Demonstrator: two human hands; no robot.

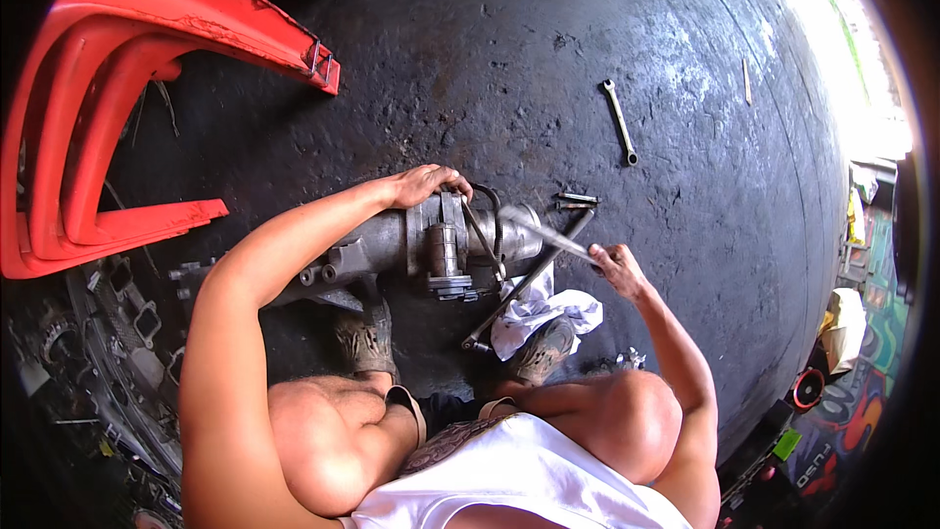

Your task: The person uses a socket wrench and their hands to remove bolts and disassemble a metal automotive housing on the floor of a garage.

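A grey cast-metal engine part (387, 243), long and tube-shaped, lies across the floor before my knees. A cylindrical fitting (444, 250) with a dark ribbed end stands out from its near side. My left hand (431, 186) rests over the part's top, fingers curled at the upper end of a thin metal bar (480, 230) slanting down across it. My right hand (619, 272) is closed around one end of a long silvery tool (548, 233). Motion smears the tool's far end, which reaches over the part's right end; its kind cannot be made out.
A long dark socket handle (524, 290) lies by a white cloth (544, 315) near my right foot. Bolts (576, 202) and a combination wrench (620, 122) lie beyond. Red plastic chairs (196, 8) stand far left, above loose metal parts (122, 299). A pale bag (844, 329) is at right.
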